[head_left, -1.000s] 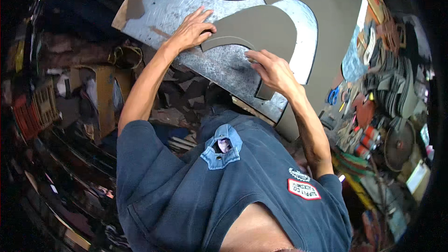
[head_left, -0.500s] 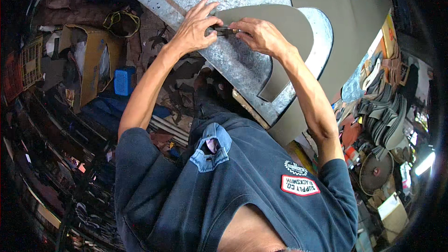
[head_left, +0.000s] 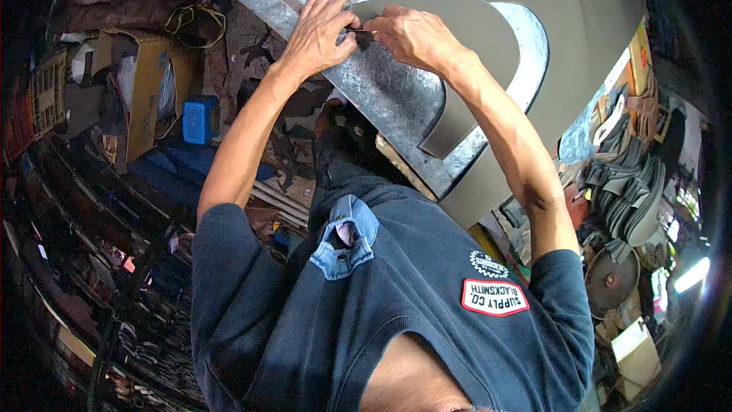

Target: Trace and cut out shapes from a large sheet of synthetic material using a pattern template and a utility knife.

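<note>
A curved grey-brown sheet piece (head_left: 480, 38) lies on a scuffed metal-topped board (head_left: 389, 91). My left hand (head_left: 316, 34) rests at its left end, fingers stretched and spread; thumb and forefinger stand on either side of a slim dark metal tool (head_left: 360, 30). From the right, my right hand (head_left: 415, 34) pinches that tool, its knuckles over the curved piece. Most of the tool is hidden in the fingers, so its exact kind does not show. A larger sheet of the same material (head_left: 564, 53) covers the board's right side.
At the left stand a cardboard box (head_left: 145, 99), a blue plastic basket (head_left: 200, 120) and a yellow crate (head_left: 47, 99). Stacked curved dark pieces (head_left: 629, 191) and a round fan (head_left: 612, 278) are at the right. Scraps lie on the floor below the board.
Both hands have shifted slightly away from me. The tool shows less between the fingers than before, and my right hand is turned more over it.
</note>
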Demonstrator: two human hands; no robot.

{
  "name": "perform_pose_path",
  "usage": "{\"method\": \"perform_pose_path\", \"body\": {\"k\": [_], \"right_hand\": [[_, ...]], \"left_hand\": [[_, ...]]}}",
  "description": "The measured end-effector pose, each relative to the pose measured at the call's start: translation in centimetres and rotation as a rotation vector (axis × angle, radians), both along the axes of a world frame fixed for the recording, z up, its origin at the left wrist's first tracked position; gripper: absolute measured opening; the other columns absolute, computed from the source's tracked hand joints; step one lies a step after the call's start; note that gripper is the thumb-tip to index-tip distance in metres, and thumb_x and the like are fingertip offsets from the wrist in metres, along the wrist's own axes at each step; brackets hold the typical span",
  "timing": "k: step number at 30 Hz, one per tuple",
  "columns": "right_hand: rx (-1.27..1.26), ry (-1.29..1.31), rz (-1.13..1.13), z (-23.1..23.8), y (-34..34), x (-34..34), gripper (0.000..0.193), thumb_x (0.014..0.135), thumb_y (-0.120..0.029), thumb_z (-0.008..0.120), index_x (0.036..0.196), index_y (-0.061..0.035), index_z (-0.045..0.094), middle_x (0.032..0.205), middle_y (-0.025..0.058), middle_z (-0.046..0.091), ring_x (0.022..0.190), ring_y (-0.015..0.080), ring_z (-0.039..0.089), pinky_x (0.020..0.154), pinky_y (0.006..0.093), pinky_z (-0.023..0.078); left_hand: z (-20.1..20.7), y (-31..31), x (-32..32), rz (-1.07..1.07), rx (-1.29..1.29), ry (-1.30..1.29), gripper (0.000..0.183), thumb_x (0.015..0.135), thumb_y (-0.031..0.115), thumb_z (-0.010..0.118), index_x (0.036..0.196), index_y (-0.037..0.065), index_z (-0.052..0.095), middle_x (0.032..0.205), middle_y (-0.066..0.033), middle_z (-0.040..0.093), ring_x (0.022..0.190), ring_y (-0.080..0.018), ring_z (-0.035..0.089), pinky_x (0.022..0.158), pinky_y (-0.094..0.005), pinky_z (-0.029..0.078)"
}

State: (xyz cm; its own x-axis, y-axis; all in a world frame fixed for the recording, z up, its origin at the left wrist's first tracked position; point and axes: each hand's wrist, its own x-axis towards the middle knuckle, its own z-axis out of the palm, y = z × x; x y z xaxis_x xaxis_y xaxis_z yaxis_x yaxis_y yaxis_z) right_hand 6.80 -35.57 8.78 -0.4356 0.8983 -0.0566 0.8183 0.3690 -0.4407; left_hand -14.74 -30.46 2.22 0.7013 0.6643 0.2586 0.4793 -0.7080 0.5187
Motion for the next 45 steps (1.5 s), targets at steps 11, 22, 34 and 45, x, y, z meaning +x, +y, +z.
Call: {"method": "perform_pose_path", "body": {"k": [11, 22, 34, 45], "right_hand": [[-0.006, -0.002, -0.04, -0.3, -1.0, 2.0, 0.024, 0.09, -0.015, 0.062, 0.112, -0.0143, 0.07, 0.096, 0.0087, 0.067, 0.089, 0.033, 0.067, 0.077, 0.0441, 0.054], [-0.082, -0.047, -0.178, 0.6, -3.8, 5.7, 0.023, 0.091, -0.019, 0.062, 0.112, -0.0129, 0.07, 0.1, 0.0114, 0.069, 0.095, 0.033, 0.066, 0.083, 0.0432, 0.054], [-0.076, 0.003, -0.197, -0.2, -4.0, 6.0, 0.023, 0.09, -0.017, 0.061, 0.11, -0.0119, 0.07, 0.097, 0.0116, 0.069, 0.095, 0.0335, 0.066, 0.082, 0.0438, 0.052], [-0.091, -0.011, -0.302, 0.1, -5.4, 5.9, 0.022, 0.09, -0.019, 0.061, 0.11, -0.014, 0.07, 0.094, 0.0123, 0.066, 0.091, 0.0355, 0.066, 0.079, 0.0446, 0.053]], "left_hand": [[0.3, -0.2, 0.0, 0.022, 0.007, 0.052, 0.018, 0.078, 0.016, 0.063, 0.095, 0.01, 0.062, 0.149, -0.0085, 0.044, 0.144, -0.0382, 0.028, 0.118, -0.0534, 0.022], [0.0, 0.0, -0.4, 0.007, 0.046, 0.043, 0.018, 0.079, 0.02, 0.064, 0.095, 0.013, 0.062, 0.148, -0.0075, 0.046, 0.142, -0.0386, 0.031, 0.117, -0.053, 0.022], [0.9, -0.7, 7.8, -0.249, 0.015, -0.093, 0.019, 0.083, 0.02, 0.066, 0.096, 0.007, 0.062, 0.147, -0.0149, 0.045, 0.143, -0.0363, 0.031, 0.116, -0.0522, 0.026], [-0.7, -0.2, 7.5, -0.257, 0.002, -0.043, 0.019, 0.081, 0.017, 0.068, 0.097, 0.01, 0.06, 0.152, -0.0117, 0.04, 0.144, -0.0336, 0.031, 0.115, -0.0513, 0.027]]}}
